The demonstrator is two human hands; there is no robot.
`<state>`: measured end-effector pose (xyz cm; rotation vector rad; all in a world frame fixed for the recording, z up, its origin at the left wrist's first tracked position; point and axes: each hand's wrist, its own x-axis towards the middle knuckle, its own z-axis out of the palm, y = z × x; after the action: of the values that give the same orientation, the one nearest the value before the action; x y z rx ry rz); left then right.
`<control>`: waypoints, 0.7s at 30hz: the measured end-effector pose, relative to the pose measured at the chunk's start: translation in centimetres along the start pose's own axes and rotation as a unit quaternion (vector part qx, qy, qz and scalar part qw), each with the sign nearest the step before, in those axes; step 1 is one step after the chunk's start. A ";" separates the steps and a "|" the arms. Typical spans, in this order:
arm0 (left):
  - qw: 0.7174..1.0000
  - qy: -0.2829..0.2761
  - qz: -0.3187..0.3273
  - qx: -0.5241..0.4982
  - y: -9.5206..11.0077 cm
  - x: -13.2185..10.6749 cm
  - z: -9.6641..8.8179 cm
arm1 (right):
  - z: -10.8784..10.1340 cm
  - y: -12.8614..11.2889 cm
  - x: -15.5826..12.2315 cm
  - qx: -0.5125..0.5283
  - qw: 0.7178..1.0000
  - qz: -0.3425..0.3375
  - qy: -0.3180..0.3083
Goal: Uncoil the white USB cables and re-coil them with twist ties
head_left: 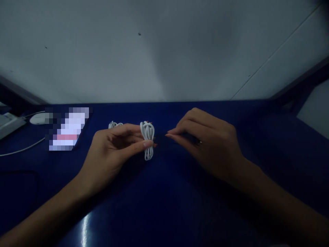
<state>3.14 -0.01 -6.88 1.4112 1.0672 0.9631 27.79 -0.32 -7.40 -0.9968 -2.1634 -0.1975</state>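
Between thumb and fingers, my left hand (113, 151) holds a bundled white cable (147, 132) upright above the blue table. Its loops are gathered in the middle, and a bit of red shows at the top. A short way to the right is my right hand (213, 140), apart from the bundle, with thumb and forefinger pinched together. A small bright spot shows by its curled fingers; what the pinch holds, if anything, cannot be made out. Another coiled white cable (112, 124) lies on the table behind my left hand, partly hidden by it.
A phone-shaped lit screen (70, 128), blurred by pixels, lies at the left. Beside it are a white rounded device (38, 118) and a white cord (24, 150). A white box-like object (10, 124) stands at the left edge. A pale wall (102, 68) rises behind the blue table (154, 206).
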 end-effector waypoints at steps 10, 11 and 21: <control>1.000 0.008 -0.001 0.009 0.2 0.0 -0.2 | 0.0 0.2 0.0 0.033 0.999 0.010 0.016; 1.000 0.008 -0.002 0.008 0.2 0.0 -0.2 | 0.0 0.1 0.0 0.030 0.999 0.010 0.022; 0.999 -0.030 -0.023 -0.017 -0.1 0.0 -0.6 | -0.4 0.2 0.3 0.138 0.985 0.104 -0.025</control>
<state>2.56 0.16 -6.92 1.3740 1.0286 0.8969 28.02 -0.12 -6.96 -1.0633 -2.0443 0.2239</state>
